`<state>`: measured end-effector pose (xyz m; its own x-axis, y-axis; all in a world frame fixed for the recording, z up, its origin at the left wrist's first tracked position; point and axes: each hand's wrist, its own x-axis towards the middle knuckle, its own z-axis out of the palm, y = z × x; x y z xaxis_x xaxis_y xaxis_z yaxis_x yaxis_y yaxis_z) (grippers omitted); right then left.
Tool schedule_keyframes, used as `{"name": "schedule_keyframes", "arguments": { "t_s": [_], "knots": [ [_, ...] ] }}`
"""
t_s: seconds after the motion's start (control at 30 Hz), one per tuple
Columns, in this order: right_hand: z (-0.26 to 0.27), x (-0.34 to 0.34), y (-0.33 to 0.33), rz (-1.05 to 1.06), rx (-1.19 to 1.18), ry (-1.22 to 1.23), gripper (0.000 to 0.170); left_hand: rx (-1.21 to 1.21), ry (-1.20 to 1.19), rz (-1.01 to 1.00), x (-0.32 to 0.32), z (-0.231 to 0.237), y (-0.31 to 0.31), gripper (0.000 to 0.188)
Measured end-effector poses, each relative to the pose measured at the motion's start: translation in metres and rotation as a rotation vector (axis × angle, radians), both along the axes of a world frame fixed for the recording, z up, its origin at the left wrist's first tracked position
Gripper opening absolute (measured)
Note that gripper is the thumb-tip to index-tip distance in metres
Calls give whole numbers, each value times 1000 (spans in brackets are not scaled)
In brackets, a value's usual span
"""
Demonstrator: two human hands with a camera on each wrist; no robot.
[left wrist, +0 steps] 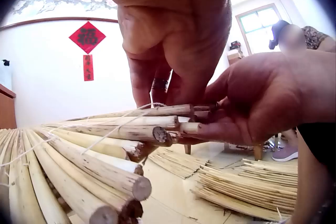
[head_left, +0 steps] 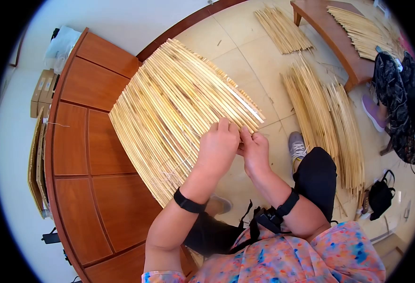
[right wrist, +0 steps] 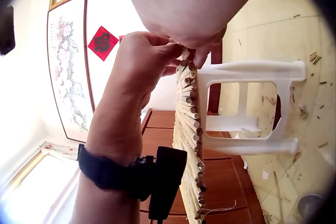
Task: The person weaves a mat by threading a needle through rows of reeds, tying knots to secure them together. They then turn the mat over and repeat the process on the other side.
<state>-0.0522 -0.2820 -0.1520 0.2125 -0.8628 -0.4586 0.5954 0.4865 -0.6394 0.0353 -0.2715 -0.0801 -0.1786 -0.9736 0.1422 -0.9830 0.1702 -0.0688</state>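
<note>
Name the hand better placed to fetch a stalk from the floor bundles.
Probably the right hand: it is nearer the floor bundles; the left hand lies farther in over the stalk mat.

Red wall hanging (left wrist: 88, 37), purple shoe (head_left: 373, 114), black bag (head_left: 381, 200) on floor (head_left: 238, 28)

The stalk mat (head_left: 184, 89) bars a low path leftward from the left hand (head_left: 220, 145), with the wooden cabinet (head_left: 108, 148) past it. Rightward, floor (head_left: 279, 147) lies open between the right hand (head_left: 256, 152) and a bent knee (head_left: 316, 172), stalk bundles (head_left: 313, 106) beyond. Beneath the mat, a white stool (right wrist: 252, 70) takes up room.
</note>
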Motion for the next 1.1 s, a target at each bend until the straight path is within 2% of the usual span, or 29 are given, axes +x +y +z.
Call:
{"name": "schedule_keyframes", "arguments": {
  "t_s": [0.13, 0.23, 0.37, 0.6, 0.83, 0.97, 1.07, 1.1],
  "knots": [
    [-8, 0, 0, 15, -30, -17, 28, -71, -43, 89, -10, -4, 3, 12],
    [-5, 0, 1, 4, -37, -6, 28, -17, -72, 109, -8, -4, 1, 13],
    [-6, 2, 4, -21, -46, -20, 28, 95, 11, 51, 6, -2, -8, 11],
    [-37, 13, 3, -43, -237, 314, 30, 107, 185, -69, 20, 1, -15, 9],
    [-40, 15, 1, -80, -248, 280, 31, 73, 140, -28, 16, -4, -15, 10],
    [-3, 4, 0, -61, -53, 99, 31, 108, 120, -83, 18, -1, -14, 10],
    [-27, 6, -2, 26, -206, 297, 30, 86, 113, -80, 17, 2, -17, 9],
    [-27, 8, -4, 10, -199, 269, 30, 104, 104, -74, 21, 2, -18, 9]
  ]
}}
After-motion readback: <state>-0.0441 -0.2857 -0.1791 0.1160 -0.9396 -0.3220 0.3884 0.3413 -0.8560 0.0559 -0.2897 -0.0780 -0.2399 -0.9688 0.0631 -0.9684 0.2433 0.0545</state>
